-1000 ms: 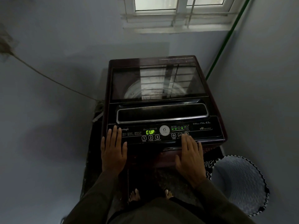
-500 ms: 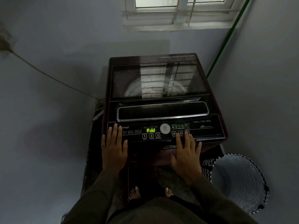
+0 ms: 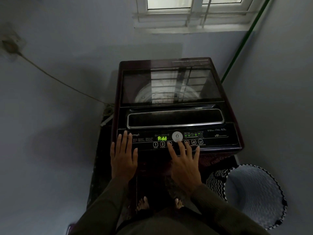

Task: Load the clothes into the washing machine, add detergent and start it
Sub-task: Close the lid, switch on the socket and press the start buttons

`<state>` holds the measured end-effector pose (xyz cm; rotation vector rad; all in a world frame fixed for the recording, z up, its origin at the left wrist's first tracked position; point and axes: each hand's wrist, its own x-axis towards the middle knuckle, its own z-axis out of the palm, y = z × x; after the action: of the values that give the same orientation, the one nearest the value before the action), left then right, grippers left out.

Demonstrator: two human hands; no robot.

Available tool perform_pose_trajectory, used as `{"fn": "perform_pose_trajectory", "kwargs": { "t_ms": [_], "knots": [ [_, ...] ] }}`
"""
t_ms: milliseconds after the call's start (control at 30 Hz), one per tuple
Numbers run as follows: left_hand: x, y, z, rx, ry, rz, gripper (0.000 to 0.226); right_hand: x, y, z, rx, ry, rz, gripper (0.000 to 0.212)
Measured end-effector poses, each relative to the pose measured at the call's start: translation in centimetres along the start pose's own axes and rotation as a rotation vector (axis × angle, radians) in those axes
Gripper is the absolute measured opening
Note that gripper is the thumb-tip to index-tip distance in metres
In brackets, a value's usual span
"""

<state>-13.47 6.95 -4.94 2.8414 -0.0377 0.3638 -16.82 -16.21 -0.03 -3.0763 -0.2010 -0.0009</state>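
Observation:
A dark maroon top-loading washing machine (image 3: pixel 171 65) stands in the corner with its glass lid (image 3: pixel 169 85) down. The drum shows faintly through the glass. On the control panel (image 3: pixel 220 138) a green display (image 3: pixel 162 138) reads "Add". My left hand (image 3: pixel 123 155) lies flat with straight fingers on the panel's left end. My right hand (image 3: pixel 183 160) has its fingers spread over the middle buttons, the index fingertip at the third numbered button (image 3: pixel 169 143). No clothes or detergent are visible outside the machine.
A white laundry basket (image 3: pixel 254 195) with a black zigzag edge stands on the floor at the right. Walls close in on both sides. A cord (image 3: pixel 55 78) runs along the left wall, a green pipe (image 3: pixel 243 39) down the right corner. My bare feet (image 3: pixel 144 203) show below.
My right hand slid left along the panel, from the right-hand buttons to the middle ones. The display changed from "CUP" to "Add". My left hand stayed put.

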Motion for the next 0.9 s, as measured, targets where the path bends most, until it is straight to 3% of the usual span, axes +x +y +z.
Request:
{"fn": "perform_pose_trajectory", "kwargs": {
  "t_ms": [900],
  "knots": [
    [0.13, 0.04, -0.5, 0.012, -0.061, -0.009, 0.06, 0.41, 0.28, -0.22, 0.047, 0.044, 0.008, 0.076]
  ]
}}
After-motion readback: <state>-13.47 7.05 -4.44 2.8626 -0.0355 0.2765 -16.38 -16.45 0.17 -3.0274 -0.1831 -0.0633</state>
